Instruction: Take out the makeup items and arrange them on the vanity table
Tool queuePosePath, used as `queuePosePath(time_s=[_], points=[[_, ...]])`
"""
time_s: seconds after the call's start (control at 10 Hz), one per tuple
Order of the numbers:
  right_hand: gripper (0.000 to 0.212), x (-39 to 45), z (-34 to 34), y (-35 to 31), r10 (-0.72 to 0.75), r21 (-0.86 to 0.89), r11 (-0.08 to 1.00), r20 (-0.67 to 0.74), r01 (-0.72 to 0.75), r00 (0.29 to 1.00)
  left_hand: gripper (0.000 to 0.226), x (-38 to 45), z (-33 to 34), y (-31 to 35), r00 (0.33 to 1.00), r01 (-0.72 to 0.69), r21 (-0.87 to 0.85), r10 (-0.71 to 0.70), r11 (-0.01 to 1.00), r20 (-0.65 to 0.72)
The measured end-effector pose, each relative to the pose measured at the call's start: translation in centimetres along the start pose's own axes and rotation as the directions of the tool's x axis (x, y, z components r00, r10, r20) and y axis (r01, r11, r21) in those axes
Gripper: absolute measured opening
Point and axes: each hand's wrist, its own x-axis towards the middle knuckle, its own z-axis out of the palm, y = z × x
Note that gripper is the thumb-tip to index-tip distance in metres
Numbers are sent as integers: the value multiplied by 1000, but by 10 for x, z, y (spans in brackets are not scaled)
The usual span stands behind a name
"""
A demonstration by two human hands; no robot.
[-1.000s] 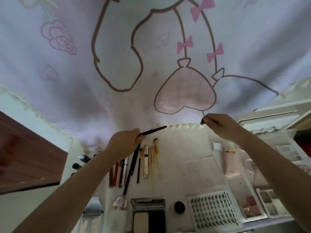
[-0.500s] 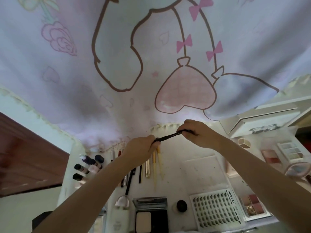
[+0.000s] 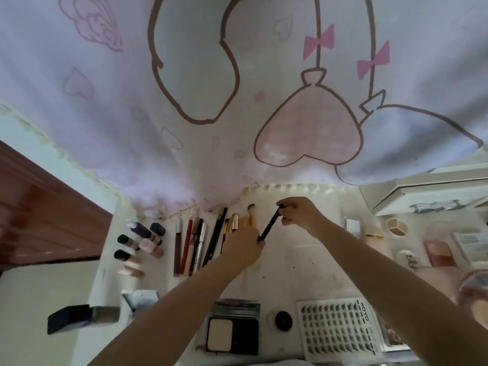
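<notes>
A slim black makeup stick (image 3: 269, 226) hangs tilted just above the white vanity table (image 3: 303, 262). My left hand (image 3: 243, 247) pinches its lower end and my right hand (image 3: 299, 215) pinches its upper end. Left of it lies a row of pencils, liners and brushes (image 3: 203, 241), side by side. Several small bottles with dark caps (image 3: 140, 243) lie further left. An open powder compact (image 3: 232, 327), a small round black pot (image 3: 283, 320) and a sheet of false lashes (image 3: 338, 327) lie at the near edge.
A printed pink-and-white curtain (image 3: 237, 101) hangs down to the table's back edge. Palettes and a tube (image 3: 438, 252) lie at the right, below a white organiser (image 3: 427, 199). A dark box (image 3: 81, 318) sits off the table's left edge. Brown wooden furniture (image 3: 39, 212) stands at the left.
My hands have come together on the black stick and lowered toward the table beside the row of pencils. The view has tilted down, showing more of the table's left side.
</notes>
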Motion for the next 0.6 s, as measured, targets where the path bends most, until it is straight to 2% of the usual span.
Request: queuePosePath(time_s=[0.1,0.2,0.3,0.4,0.5,0.6], points=[[30,19,11,12,49,-134,990,-3,-49,999,34,9,17,4,994,65,1,-65,998,87],[30,38,15,18,69,-251,966,15,-64,997,33,15,29,10,989,109,-70,-101,992,112],[30,49,18,23,95,-357,931,42,-74,995,32,16,36,13,982,131,-5,-129,991,135],[33,52,20,25,53,-598,801,113,25,992,31,17,41,9,970,167,41,-172,985,173],[40,52,20,25,44,-587,807,163,61,986,33,13,40,8,961,199,47,-205,979,187],[41,54,11,30,72,-420,908,135,-9,988,36,10,37,10,976,186,62,-192,981,100]])
